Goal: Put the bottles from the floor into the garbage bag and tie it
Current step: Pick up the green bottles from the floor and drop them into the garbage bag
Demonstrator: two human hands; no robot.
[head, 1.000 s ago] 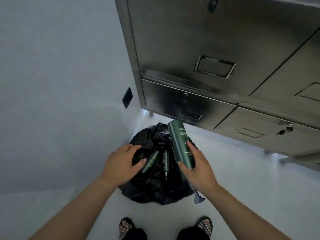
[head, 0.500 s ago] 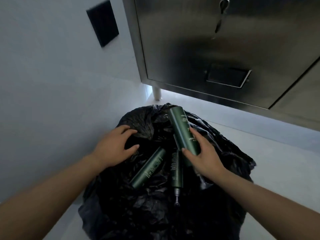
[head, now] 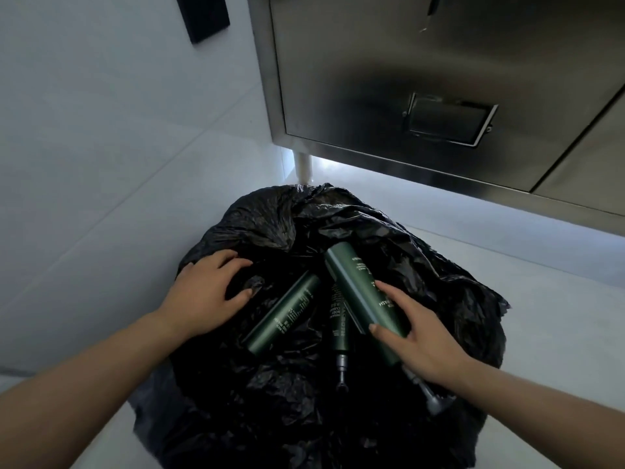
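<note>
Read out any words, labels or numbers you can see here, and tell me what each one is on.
"WASH": on the held bottle in the right hand, upside down to the camera; its smaller print is too small to read.
"WASH", probably: on the left bottle lying in the garbage bag; the rest is blurred.
On the middle bottle: white lettering, too blurred to read.
On the cabinet: no text.

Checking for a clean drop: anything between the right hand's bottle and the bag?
Nothing visible. The right hand holds the bottle over the garbage bag, beside two bottles lying there; the left hand grips its plastic.
</note>
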